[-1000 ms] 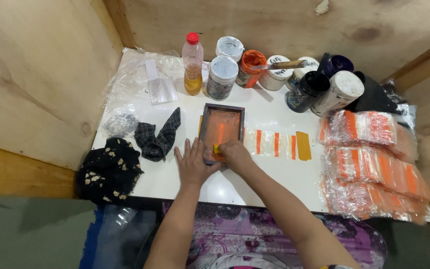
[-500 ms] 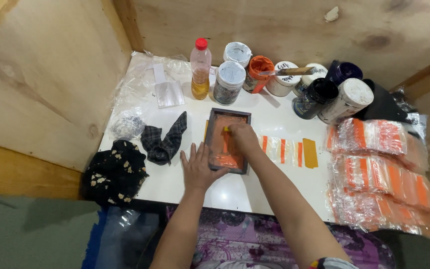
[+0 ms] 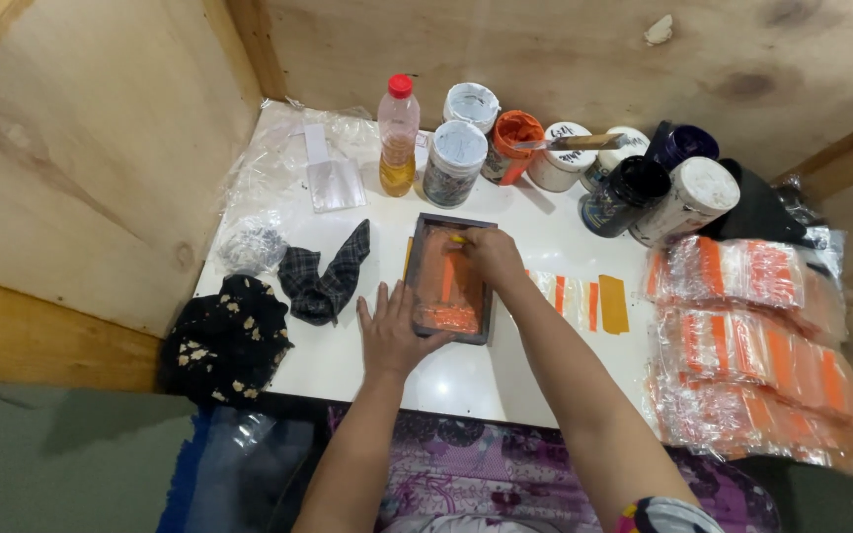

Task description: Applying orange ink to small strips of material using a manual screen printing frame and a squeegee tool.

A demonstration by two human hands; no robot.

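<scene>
White table (image 3: 545, 222) sitting in a plywood-walled corner. A small dark-framed printing screen (image 3: 449, 279), smeared orange, is lying flat near the table's middle. Left hand (image 3: 394, 331) is lying flat with fingers spread, pressing on the frame's near left corner. Right hand (image 3: 491, 256) is resting over the frame's far end, fingers curled around a small yellowish tool (image 3: 457, 239); most of it is hidden. Paint jars (image 3: 456, 163) and a bottle of yellow liquid (image 3: 398, 136) are standing along the back wall. Stacks of orange-striped plastic pouches (image 3: 752, 336) are lying at right. A checked cloth (image 3: 330, 276) is lying just left of the frame.
</scene>
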